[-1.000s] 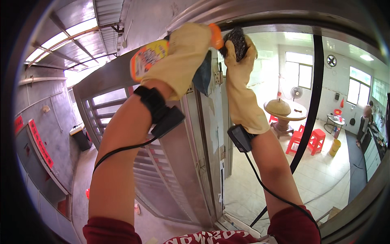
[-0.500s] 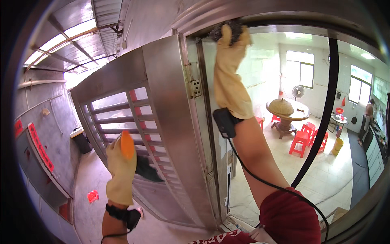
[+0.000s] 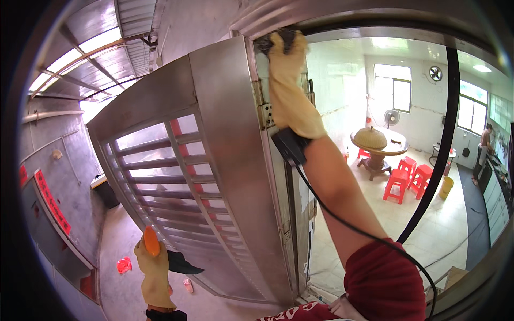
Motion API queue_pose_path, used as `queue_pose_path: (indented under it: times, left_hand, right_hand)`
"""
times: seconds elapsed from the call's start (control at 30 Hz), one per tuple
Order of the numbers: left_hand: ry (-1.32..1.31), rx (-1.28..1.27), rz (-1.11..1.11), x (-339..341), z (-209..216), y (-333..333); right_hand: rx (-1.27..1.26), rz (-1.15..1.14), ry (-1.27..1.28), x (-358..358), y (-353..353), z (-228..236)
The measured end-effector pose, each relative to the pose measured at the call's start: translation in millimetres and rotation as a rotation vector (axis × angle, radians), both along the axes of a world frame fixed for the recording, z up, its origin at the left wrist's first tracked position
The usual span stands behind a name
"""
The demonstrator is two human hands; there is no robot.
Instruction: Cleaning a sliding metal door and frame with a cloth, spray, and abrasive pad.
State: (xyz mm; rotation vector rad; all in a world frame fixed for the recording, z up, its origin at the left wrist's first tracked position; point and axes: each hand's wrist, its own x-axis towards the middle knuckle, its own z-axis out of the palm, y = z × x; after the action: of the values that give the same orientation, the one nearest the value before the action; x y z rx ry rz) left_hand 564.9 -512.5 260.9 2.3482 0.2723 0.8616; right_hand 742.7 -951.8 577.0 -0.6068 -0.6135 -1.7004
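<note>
My right hand (image 3: 286,59), in a pale yellow rubber glove, is raised to the top hinge-side corner of the metal door frame (image 3: 292,182). Its fingers close round a dark, rough scouring pad (image 3: 263,44) pressed against the frame. Lower on the left, my left hand (image 3: 153,270), gloved alike, grips a scraper with an orange handle (image 3: 152,242) and a wide dark blade (image 3: 183,263). That blade sits in front of the slatted metal door (image 3: 225,139), which stands swung open; whether it touches the door I cannot tell.
Beyond the doorway are a round table (image 3: 393,148), red plastic stools (image 3: 396,184), a yellow bucket (image 3: 446,187) and a person (image 3: 483,152) at a counter. A black bin (image 3: 105,192) stands by the left wall. A cable (image 3: 342,235) runs along my right arm.
My right hand has slid left along the frame's top into the corner with the pad. The left hand has dropped lower with the scraper, away from the door's slats.
</note>
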Motion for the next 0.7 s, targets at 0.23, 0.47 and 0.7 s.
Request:
queue_pose_path:
  times: [0.23, 0.47, 0.7]
  left_hand:
    - [-0.053, -0.03, -0.075, 15.4, -8.5, -13.7]
    - [-0.136, -0.116, -0.205, 26.1, -23.2, -43.6]
    - [-0.185, -0.293, -0.397, 14.0, -9.8, -122.4]
  right_hand:
    - [-0.187, 0.001, 0.17, -3.7, -14.1, 8.3]
    - [0.015, -0.05, -0.064, -220.9, -84.8, -4.0]
    - [0.057, -0.123, 0.244, -73.7, -61.9, 27.8]
